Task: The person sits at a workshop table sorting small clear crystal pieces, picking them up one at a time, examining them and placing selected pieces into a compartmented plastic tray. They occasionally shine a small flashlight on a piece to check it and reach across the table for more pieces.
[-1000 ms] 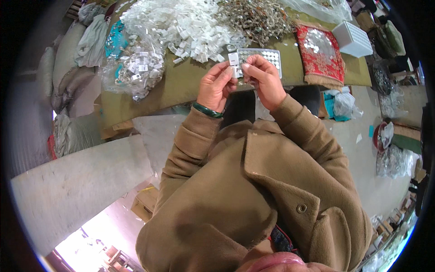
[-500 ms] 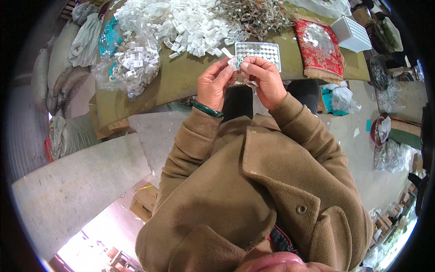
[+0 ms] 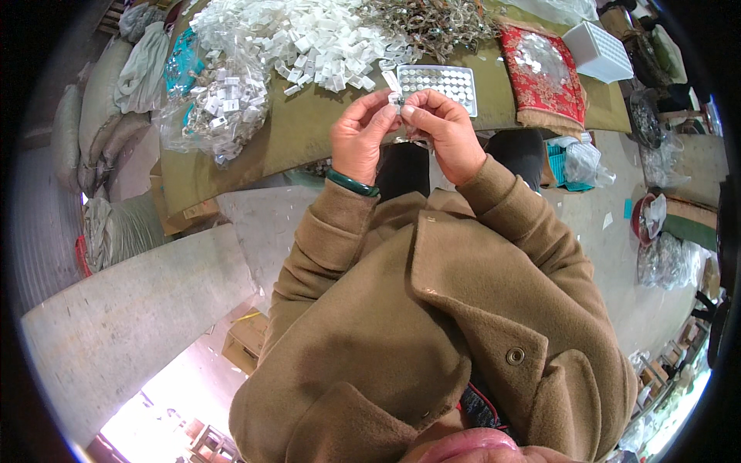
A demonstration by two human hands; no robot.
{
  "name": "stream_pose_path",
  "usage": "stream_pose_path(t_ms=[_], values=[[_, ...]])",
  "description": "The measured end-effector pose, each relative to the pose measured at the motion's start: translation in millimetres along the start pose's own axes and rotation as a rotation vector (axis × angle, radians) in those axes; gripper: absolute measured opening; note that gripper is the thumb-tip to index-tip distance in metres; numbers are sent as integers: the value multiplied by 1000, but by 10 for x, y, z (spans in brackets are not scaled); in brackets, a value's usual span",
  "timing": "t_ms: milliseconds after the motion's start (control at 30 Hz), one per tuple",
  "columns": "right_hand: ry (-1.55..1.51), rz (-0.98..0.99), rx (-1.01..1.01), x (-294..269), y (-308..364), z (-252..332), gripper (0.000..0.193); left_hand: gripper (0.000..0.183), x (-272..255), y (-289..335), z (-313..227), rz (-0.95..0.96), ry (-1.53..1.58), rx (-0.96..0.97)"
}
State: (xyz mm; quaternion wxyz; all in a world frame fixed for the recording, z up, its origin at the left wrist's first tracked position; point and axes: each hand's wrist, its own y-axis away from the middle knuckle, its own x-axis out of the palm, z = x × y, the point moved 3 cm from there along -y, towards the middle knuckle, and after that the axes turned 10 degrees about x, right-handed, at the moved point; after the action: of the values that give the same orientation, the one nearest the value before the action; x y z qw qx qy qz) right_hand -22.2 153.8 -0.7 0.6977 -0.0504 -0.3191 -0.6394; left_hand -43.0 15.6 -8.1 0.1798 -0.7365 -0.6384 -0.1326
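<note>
In front of me, over the near edge of the cloth-covered table, my two hands meet fingertip to fingertip. My left hand is closed in a pinch on a small white plastic piece, whose flat end sticks up past the fingers. My right hand is closed too, thumb and forefinger pressed together against the same spot. What the right fingertips hold is too small to make out. Thin clear strips hang below the right fingers. Just beyond the hands lies a white tray with rows of round white pieces.
A large heap of white plastic pieces covers the table's far middle. Tangled brownish strips lie to its right. On the left sits a clear bag of parts; on the right are a red patterned cloth and a white gridded box.
My fingertips have drawn closer together around the small piece, and the bluish-green part between them is now mostly covered. Both hands have shifted slightly left.
</note>
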Motion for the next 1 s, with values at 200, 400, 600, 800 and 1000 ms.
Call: stream_pose_path(t_ms=[200,400,600,800,1000], values=[[66,1,-36,-30,-26,47,2,31,65,45,-54,40,-339,176],[150,-65,-88,-112,-44,28,4,30,96,37,-14,75,-408,146],[206,-1,-30,-74,13,77,20,28,33,22,-30,-44,-260,-76],[519,51,-96,-49,73,176,37,24,53,15,-55,-30,-505,101],[583,-43,-254,-116,44,171,38,22,81,43,-82,-137,-202,-54]])
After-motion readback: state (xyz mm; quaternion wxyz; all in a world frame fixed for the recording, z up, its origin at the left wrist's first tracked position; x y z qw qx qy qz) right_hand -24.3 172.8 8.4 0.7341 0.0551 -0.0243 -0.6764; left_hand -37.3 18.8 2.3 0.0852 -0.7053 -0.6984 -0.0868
